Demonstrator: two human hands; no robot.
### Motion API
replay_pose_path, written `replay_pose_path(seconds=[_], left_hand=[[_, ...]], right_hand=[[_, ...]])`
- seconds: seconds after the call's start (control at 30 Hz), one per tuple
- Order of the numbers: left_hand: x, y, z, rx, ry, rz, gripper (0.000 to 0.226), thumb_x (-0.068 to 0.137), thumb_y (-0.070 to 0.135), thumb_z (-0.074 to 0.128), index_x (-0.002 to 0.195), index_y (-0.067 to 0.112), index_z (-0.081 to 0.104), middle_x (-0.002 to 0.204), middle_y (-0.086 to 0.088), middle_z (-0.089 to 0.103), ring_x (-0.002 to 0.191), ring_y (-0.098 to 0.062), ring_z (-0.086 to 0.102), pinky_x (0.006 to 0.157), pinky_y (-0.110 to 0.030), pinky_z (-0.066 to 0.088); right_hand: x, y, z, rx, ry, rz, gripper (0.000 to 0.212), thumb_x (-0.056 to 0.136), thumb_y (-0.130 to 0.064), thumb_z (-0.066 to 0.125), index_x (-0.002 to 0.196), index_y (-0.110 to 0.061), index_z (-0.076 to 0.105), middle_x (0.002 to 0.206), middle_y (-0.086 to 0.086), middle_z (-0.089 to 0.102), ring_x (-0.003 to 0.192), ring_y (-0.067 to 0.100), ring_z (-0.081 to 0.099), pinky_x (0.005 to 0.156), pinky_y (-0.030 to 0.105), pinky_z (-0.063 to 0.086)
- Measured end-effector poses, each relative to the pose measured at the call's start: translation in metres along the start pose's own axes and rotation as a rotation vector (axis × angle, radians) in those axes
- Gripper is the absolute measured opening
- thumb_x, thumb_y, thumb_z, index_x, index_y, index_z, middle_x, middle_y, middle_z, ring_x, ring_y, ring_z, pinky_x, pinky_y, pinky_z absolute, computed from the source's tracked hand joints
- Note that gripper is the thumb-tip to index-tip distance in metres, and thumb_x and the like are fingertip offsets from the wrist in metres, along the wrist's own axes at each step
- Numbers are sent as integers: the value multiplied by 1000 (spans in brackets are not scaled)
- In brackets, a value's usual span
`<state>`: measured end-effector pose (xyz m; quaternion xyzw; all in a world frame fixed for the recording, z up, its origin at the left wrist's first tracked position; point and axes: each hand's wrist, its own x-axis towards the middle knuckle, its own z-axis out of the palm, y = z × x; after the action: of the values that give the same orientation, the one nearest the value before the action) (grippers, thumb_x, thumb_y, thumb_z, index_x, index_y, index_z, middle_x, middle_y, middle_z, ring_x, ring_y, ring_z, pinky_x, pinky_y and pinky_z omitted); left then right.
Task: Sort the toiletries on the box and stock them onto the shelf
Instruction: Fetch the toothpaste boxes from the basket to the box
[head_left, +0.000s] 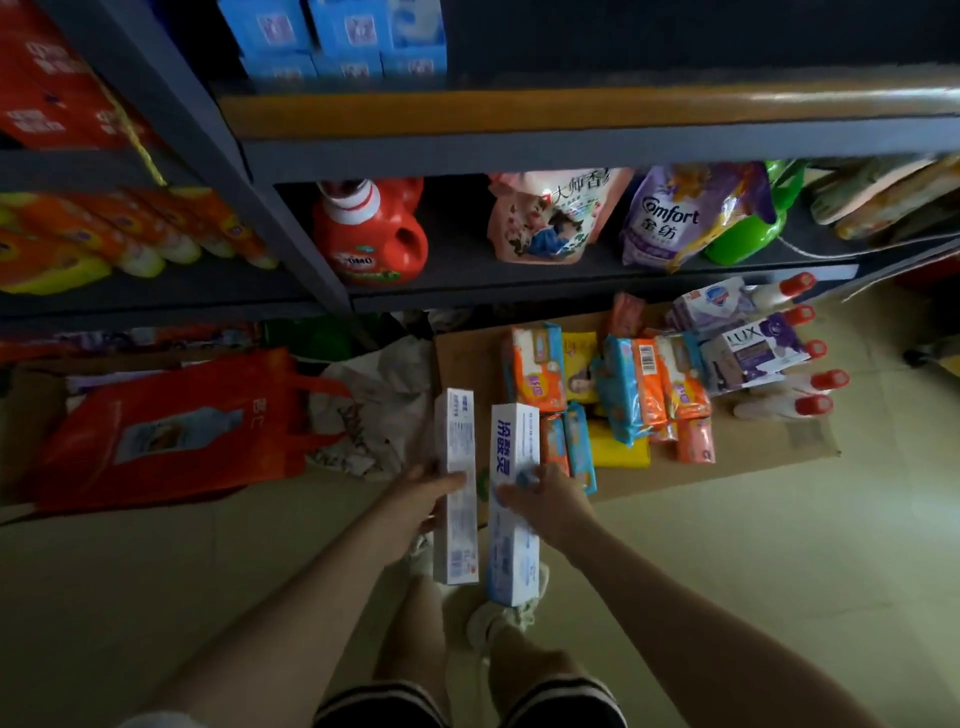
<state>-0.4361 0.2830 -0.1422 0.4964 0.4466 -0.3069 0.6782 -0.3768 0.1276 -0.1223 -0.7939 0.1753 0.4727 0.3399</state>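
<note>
My left hand (421, 493) grips a long white toothpaste box (456, 447) held lengthwise in front of me. My right hand (553, 499) grips a second white and blue toothpaste box (511, 452) right beside the first. Both boxes hang in the air just left of the flat cardboard box (727, 457) on the floor. On the cardboard lie several orange and blue tissue packs (636, 384), yellow packs (621, 449), purple soap boxes (748, 353) and white bottles with red caps (810, 382). The dark metal shelf (519, 291) stands behind.
The shelf holds a red detergent bottle (371, 236), a pink refill pouch (550, 218), a purple Comfort pouch (675, 218) and a green bottle (743, 228). An orange tote bag (171, 431) and crumpled paper (374, 410) lie on the floor at left. Blue boxes (332, 36) sit on the upper shelf.
</note>
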Motion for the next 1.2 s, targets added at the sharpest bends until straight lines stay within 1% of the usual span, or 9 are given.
replay_pose_path(seconds=[0.07, 0.2, 0.43, 0.63, 0.77, 0.9, 1.0, 1.1, 1.2], left_hand=[[26, -20, 3, 21, 50, 28, 33, 87, 18, 63, 119, 15, 56, 108, -9, 67, 94, -24, 65, 71, -37, 54], [70, -50, 12, 153, 265, 148, 50, 80, 25, 71, 123, 15, 50, 117, -4, 63, 100, -24, 63, 87, -48, 52], [93, -74, 28, 310, 464, 219, 54, 70, 39, 76, 114, 20, 50, 101, 6, 63, 87, -15, 62, 71, -31, 49], [103, -68, 36, 388, 460, 357, 58, 77, 33, 72, 124, 14, 44, 119, -3, 59, 101, -21, 61, 80, -37, 52], [97, -59, 34, 545, 357, 347, 61, 85, 14, 62, 138, 13, 32, 137, -7, 46, 115, -21, 55, 84, -27, 47], [72, -42, 24, 617, 199, 263, 54, 88, 21, 58, 138, 22, 36, 133, 2, 53, 114, -16, 56, 85, -26, 47], [37, -11, 19, 714, 178, 295, 44, 92, 22, 54, 134, 17, 42, 132, 1, 53, 116, -16, 54, 87, -25, 44], [-12, 37, 11, 747, 214, 418, 42, 95, 24, 50, 135, 14, 42, 134, -1, 51, 118, -16, 52, 91, -24, 42], [-61, 97, -5, 737, 317, 641, 38, 95, 21, 51, 131, 15, 47, 126, 0, 56, 107, -12, 57, 82, -16, 42]], right_hand=[[23, 7, 12, -153, 22, 9, 43, 76, -40, 68, 105, -12, 53, 91, 1, 61, 79, 18, 63, 66, 35, 57], [51, 21, 27, -499, 120, -73, 56, 82, -45, 60, 119, -7, 41, 111, 8, 60, 106, 32, 59, 77, 36, 48], [70, 24, 37, -681, 198, -190, 58, 88, -43, 58, 125, -5, 35, 117, 10, 58, 110, 32, 59, 78, 36, 49], [73, 19, 34, -721, 206, -314, 48, 99, -13, 40, 140, 1, 20, 137, 17, 40, 119, 29, 52, 86, 32, 48], [59, 13, 7, -642, 134, -482, 36, 95, -5, 40, 131, -7, 41, 132, 14, 46, 114, 29, 52, 85, 33, 45], [38, -3, -30, -514, 98, -609, 23, 93, -7, 46, 110, -9, 61, 108, 10, 66, 97, 25, 61, 77, 27, 46], [9, -38, -52, -329, 136, -723, 17, 91, -5, 49, 97, -13, 63, 89, 6, 69, 83, 23, 65, 77, 39, 52], [-30, -92, -68, -180, 216, -909, 22, 88, 0, 51, 88, -19, 60, 73, -14, 61, 69, -2, 60, 66, 19, 47], [-65, -155, -76, -45, 325, -1070, 22, 87, -1, 51, 87, -21, 60, 76, -10, 62, 70, -1, 57, 66, 9, 42]])
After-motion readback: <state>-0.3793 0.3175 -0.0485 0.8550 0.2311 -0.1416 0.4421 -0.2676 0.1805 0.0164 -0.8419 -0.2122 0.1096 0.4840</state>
